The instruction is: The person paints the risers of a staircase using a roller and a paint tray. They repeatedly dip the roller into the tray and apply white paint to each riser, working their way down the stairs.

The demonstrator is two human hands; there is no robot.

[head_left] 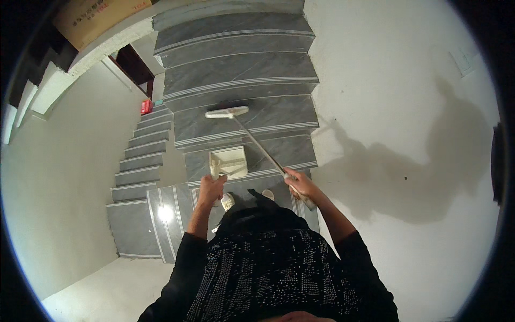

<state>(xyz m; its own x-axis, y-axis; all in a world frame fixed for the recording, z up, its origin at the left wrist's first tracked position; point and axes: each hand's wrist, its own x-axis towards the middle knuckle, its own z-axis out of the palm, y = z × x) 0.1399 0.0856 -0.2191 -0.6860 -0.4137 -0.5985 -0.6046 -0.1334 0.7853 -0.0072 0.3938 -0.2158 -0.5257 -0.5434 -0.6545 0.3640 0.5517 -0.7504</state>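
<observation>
My right hand (301, 185) is closed round the metal handle of a broom (257, 144). The broom slants up and to the left from it. Its wide white head (228, 112) rests on a grey stair step, with dark bristles along the far side. The fingers of my left hand (213, 189) are wrapped round the upright handle of a white dustpan (238, 155). The dustpan lies on the step below the broom head, its open side hard to make out. A gap of about one step separates the broom head from the dustpan.
Grey stairs (241, 70) with pale edge strips rise ahead. Another flight (142, 155) runs at the left, with a red object (146, 107) at its far end. A white wall (375, 64) borders the right side. A cardboard box (102, 19) sits at the upper left. My shoes (228, 201) stand below the dustpan.
</observation>
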